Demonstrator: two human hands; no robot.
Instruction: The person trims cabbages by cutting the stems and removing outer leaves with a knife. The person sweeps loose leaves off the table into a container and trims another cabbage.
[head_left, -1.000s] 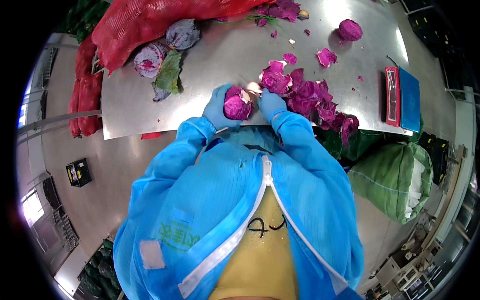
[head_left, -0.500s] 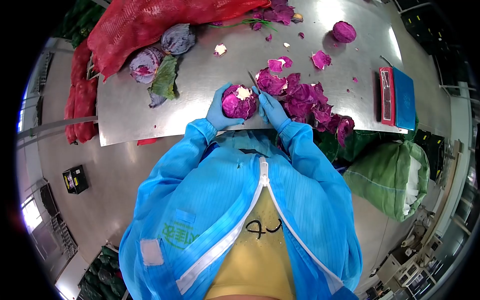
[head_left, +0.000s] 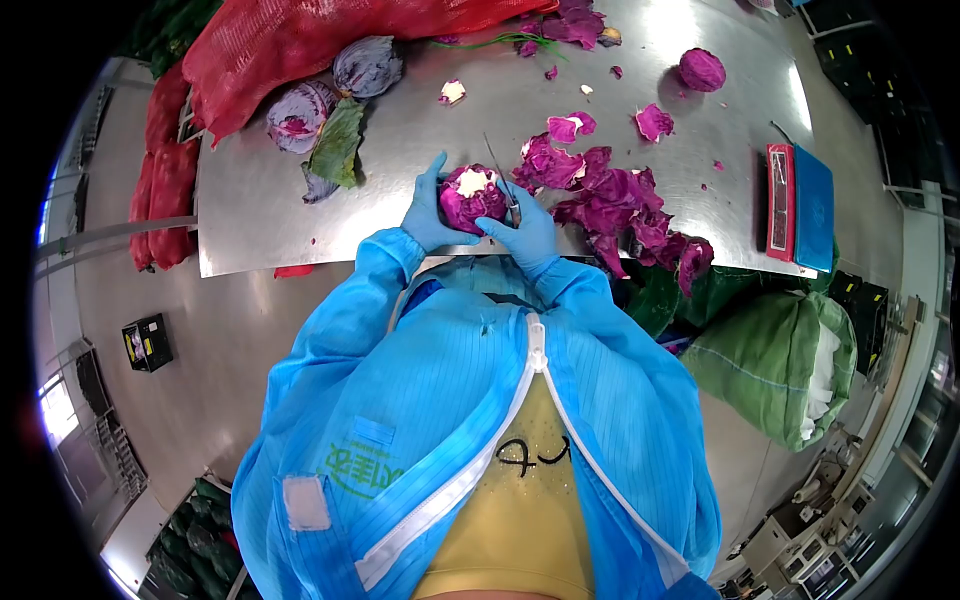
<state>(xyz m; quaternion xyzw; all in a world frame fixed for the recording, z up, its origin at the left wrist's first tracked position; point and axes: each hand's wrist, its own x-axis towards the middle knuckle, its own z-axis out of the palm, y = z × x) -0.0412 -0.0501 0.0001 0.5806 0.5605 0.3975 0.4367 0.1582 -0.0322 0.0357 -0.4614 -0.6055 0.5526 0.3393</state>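
Note:
A purple cabbage with a pale cut base facing up rests between my gloved hands near the table's front edge. My left hand is curved around its left side, fingers against it. On the right, my right hand holds a knife with a thin blade pointing up and away, while its thumb touches the cabbage. Loose purple leaves lie in a heap just right of my right hand. A pale cut piece lies beyond the cabbage.
The metal table bears a red mesh sack, two dull purple cabbages with a green leaf at left, a small cabbage, and a blue and red box at right. A green sack stands below.
A pale piece has come off the cabbage base and lies on the table. The cabbage has turned base up. My right hand has shifted left to touch it, with the knife still held.

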